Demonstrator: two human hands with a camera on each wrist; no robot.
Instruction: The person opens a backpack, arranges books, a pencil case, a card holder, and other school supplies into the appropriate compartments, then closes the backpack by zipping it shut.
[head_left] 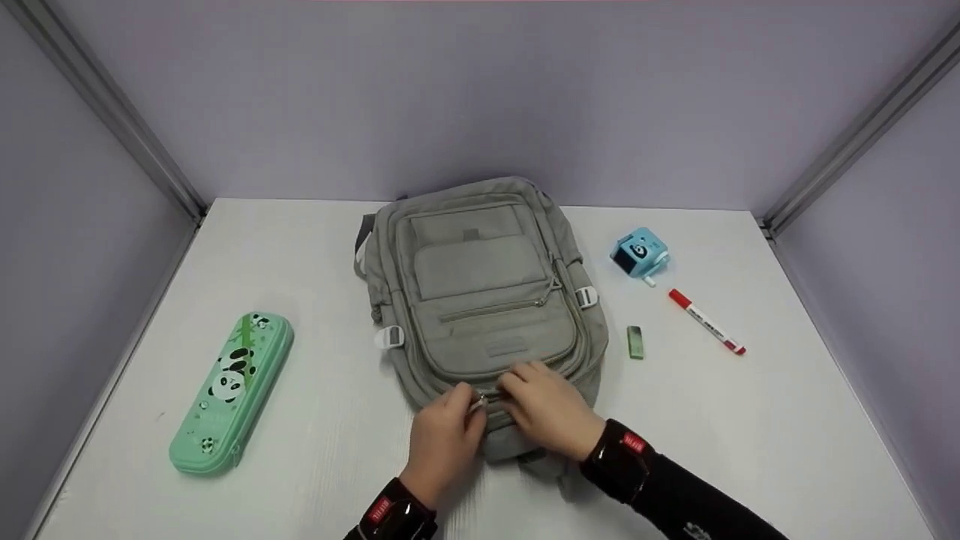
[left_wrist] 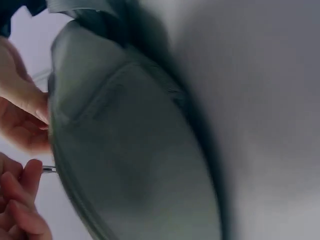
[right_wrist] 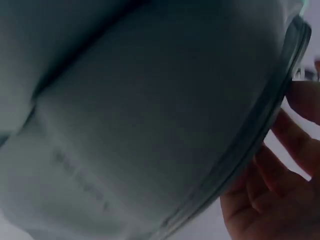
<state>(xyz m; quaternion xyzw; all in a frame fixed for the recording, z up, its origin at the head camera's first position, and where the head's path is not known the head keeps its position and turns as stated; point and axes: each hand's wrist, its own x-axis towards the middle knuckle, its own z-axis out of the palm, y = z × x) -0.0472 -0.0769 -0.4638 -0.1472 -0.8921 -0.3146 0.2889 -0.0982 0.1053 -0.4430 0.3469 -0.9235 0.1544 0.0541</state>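
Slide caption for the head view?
Left hand pinches a zipper pull on a gray backpack; right hand grips the backpack beside it.

1. A small booth (head_left: 82, 187) is shown; whether it is housed in a lab, studio or office cannot be told.
2. A white table (head_left: 787, 420) is closed in by plain pale-lilac panels (head_left: 480, 97) behind and on both sides.
3. Both back corners, where panels meet, are edged by grey metal strips (head_left: 116, 109).
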